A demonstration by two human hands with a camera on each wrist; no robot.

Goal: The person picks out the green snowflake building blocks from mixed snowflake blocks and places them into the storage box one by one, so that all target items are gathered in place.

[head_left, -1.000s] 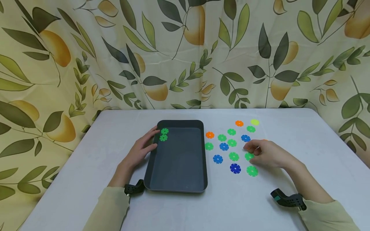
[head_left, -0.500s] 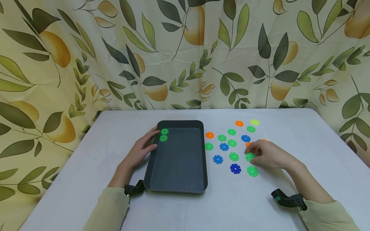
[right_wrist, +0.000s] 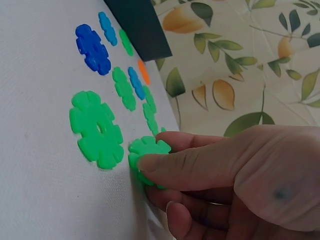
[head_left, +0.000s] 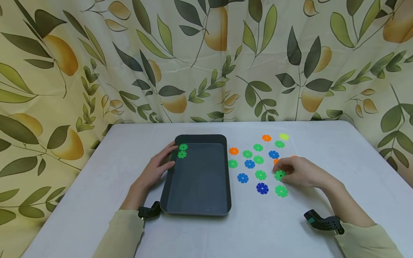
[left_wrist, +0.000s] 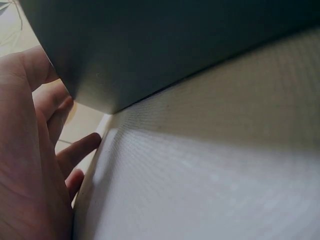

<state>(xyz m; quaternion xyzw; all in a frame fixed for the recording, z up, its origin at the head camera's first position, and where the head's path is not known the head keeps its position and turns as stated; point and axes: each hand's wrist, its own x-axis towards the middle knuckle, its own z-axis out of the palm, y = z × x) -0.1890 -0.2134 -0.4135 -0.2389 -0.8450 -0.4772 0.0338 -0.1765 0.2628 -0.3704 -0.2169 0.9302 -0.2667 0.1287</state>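
Pinched between thumb and fingers of the right hand [head_left: 300,172], over the right part of the white surface [head_left: 264,229]: a bright green plastic disc [right_wrist: 149,144], flat and flower-shaped, with notched rim. Cannot tell whether touching the surface or just above it. Probably very light, rather stiff, hardly fragile, maybe a little slippery (only a guess, from the smooth face). Good to take by both flat faces, near the rim. At the left rim of a dark grey rectangular tray [head_left: 201,182], the left hand [head_left: 157,165], fingers loosely stretched and touching, gripping nothing. Inside, near the far left corner, two green discs [head_left: 183,147]. Toward the tray from the held disc, a dark blue disc [head_left: 262,188] and several others, easy to brush; then, also in the way, the raised tray wall. Partly hidden behind the right hand, an orange disc [head_left: 276,161].
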